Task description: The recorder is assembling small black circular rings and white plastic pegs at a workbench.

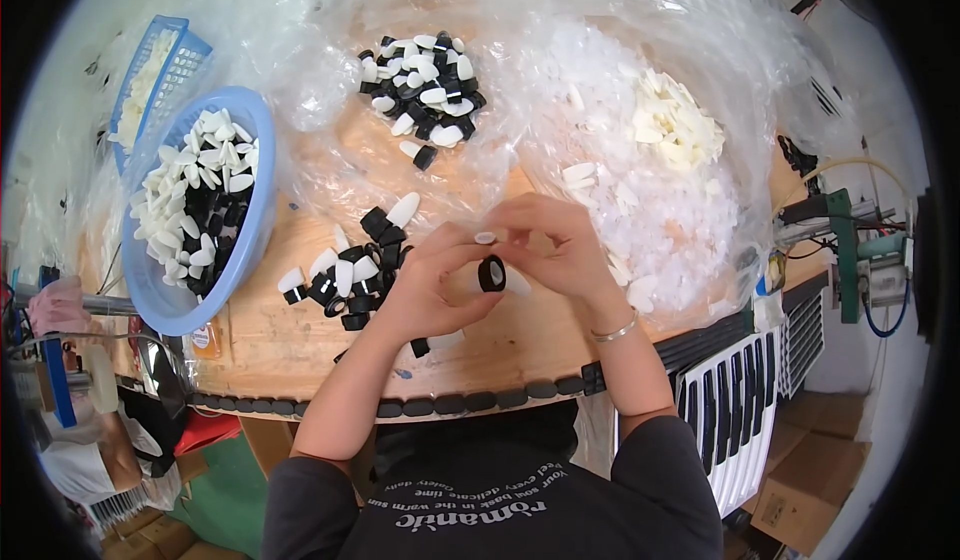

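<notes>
My left hand (pixel 435 285) is curled, its thumb and fingers around a short black ring-shaped cap (pixel 491 273) whose open end shows a pale inside. Right beside it, my right hand (pixel 560 245) pinches a small white oval piece (pixel 484 238) at the fingertips, which meet the left fingertips. The far side of the cap is hidden by my fingers. To the left of my left hand lies a loose pile of black caps (pixel 355 305), several with white rounded tips in them. Another white piece (pixel 447 340) lies under my left wrist.
A blue oval basin (pixel 262 205) of white and black pieces stands at the left, a blue basket (pixel 185 55) behind it. Farther back is a mixed heap (pixel 425 85). Clear plastic sheeting (pixel 560 90) bears pale flat pieces (pixel 675 125) at the right. Dark pads line the table's edge (pixel 480 400).
</notes>
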Motion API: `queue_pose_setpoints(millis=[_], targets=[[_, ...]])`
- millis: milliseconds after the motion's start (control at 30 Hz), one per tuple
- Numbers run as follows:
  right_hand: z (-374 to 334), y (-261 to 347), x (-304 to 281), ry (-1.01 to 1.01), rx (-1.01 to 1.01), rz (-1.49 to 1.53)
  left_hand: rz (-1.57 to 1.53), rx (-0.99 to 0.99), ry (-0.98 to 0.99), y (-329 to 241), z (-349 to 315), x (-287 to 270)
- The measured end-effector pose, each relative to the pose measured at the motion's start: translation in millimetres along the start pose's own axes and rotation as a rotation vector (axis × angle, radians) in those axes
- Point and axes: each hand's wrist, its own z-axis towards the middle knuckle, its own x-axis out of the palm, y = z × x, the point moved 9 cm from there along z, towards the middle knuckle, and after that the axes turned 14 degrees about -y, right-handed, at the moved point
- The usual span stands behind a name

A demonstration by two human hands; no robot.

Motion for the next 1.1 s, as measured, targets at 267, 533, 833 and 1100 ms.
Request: queue_pose_setpoints(millis=[267,533,833,1100], targets=[[-3.4,19.3,-11.6,-0.172,-0.157,-0.214,0.254,0.205,-0.208,-22.8,5.0,-1.8],[-18.7,39.7,-14.7,-0.323,-0.317,-0.157,0.356,0.324,-0.476,-32.9,-6.0,-11.7],[-27.7,57.3,-7.0,-0.350,-0.532,-0.284,0.409,0.391,-0.486,-32.9,-8.7,-10.1],[-31.1,62.0,3.4,-0.284,-0.636,-0.392,0.420,0.418,-0.507,-34.5,-9.8,-15.1]])
